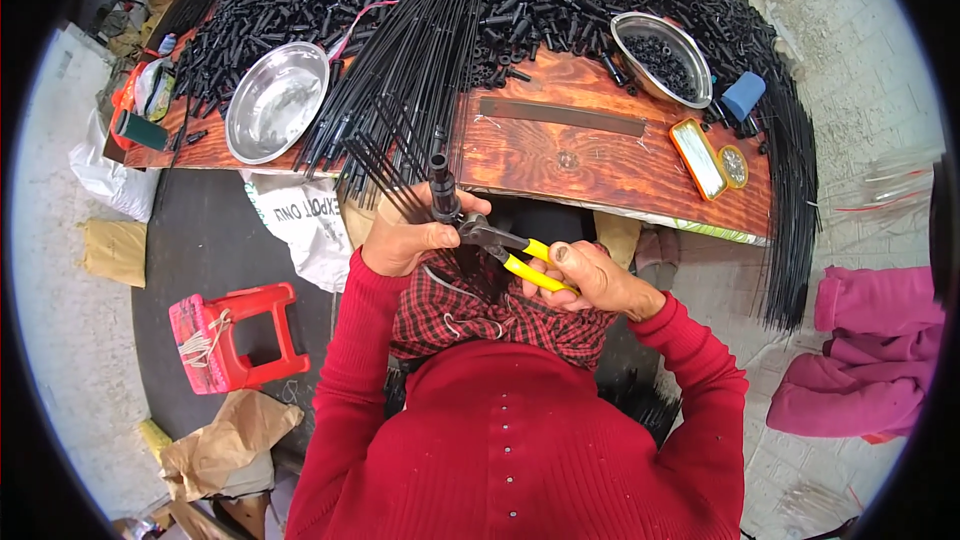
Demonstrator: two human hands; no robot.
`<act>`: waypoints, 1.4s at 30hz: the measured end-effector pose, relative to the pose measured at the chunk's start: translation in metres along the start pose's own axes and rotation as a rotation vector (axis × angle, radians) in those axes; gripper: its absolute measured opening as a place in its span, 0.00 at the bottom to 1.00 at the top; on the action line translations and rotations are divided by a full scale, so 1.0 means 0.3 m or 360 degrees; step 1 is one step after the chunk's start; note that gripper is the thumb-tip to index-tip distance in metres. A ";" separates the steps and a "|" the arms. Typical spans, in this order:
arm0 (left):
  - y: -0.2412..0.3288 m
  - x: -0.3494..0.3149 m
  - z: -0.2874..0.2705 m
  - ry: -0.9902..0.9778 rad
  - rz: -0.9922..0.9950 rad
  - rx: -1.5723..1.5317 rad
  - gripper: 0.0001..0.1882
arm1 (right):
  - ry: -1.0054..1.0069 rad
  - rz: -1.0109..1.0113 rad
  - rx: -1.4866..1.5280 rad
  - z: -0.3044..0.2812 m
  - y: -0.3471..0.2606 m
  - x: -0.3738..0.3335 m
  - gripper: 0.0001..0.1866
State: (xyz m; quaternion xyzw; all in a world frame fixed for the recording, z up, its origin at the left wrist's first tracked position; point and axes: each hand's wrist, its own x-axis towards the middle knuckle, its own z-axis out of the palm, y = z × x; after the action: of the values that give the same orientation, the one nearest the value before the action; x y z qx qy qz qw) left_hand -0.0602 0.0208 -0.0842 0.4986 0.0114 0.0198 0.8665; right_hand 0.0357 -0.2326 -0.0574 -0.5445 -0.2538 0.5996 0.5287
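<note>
My left hand (408,238) is closed around an upright black tubular fitting (441,180), just in front of the table's near edge. Several thin black rods (372,168) fan out from the same grip toward the upper left. In my right hand (600,278) is a pair of pliers with yellow handles (540,277), its fingers wrapped round them. The dark jaws meet the lower end of the fitting beside my left thumb. Whether they bite on it or on a rod cannot be made out.
A wooden table (565,155) bears heaped black fittings (270,30) and a long rod bundle (400,70). Metal bowls stand at left (278,105) and right (665,55). A flat dark strip (562,115) and an open tin (698,158) lie nearby. A red stool (245,335) stands left.
</note>
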 end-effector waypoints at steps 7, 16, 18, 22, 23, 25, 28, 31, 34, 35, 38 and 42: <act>-0.002 0.002 -0.013 -0.0050 0.0037 -0.0094 0.23 | 0.0082 0.0007 0.0021 0.027 0.000 0.010 0.39; -0.013 0.018 -0.037 -0.0064 0.0137 -0.0020 0.31 | 0.0094 0.0010 0.0047 0.015 -0.006 -0.002 0.41; -0.005 0.022 -0.037 -0.0095 0.0149 -0.0059 0.32 | 0.0074 -0.0044 0.0098 0.009 -0.005 -0.009 0.37; -0.003 0.027 -0.032 -0.0077 0.0193 -0.0056 0.32 | 0.0131 -0.0020 -0.0216 0.016 -0.040 -0.015 0.28; 0.001 0.029 -0.028 -0.0086 0.0192 -0.0059 0.32 | 0.0141 -0.0020 -0.0217 0.015 -0.044 -0.013 0.28; 0.012 0.032 -0.016 -0.0071 0.0232 -0.0010 0.30 | 0.0200 0.0032 -0.0172 0.011 -0.050 -0.011 0.20; 0.023 0.027 -0.009 -0.0076 0.0195 -0.0013 0.28 | 0.0245 -0.0169 -0.0319 -0.009 -0.047 -0.005 0.15; 0.027 0.022 -0.003 -0.0002 0.0191 0.0114 0.28 | 0.0273 -0.0293 -0.0425 -0.015 -0.074 -0.011 0.12; 0.021 0.021 0.005 0.0033 0.0263 0.0251 0.27 | 0.0277 -0.0283 -0.0528 -0.021 -0.104 -0.023 0.11; 0.025 0.020 0.010 0.0030 0.0265 0.0248 0.27 | 0.0289 -0.0285 -0.0577 -0.023 -0.116 -0.027 0.11; 0.036 0.023 0.026 0.0005 0.0212 0.0248 0.26 | 0.0319 -0.0296 -0.0598 -0.029 -0.129 -0.038 0.12; 0.027 0.043 0.043 -0.0008 0.0281 0.0190 0.23 | 0.0410 -0.0408 -0.0362 -0.013 -0.119 -0.060 0.16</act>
State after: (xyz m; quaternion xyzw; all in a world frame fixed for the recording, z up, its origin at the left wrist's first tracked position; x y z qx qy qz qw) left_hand -0.0469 0.0143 -0.0707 0.5485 -0.0337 0.0940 0.8301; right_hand 0.0493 -0.2390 -0.0201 -0.6360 -0.3174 0.4203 0.5640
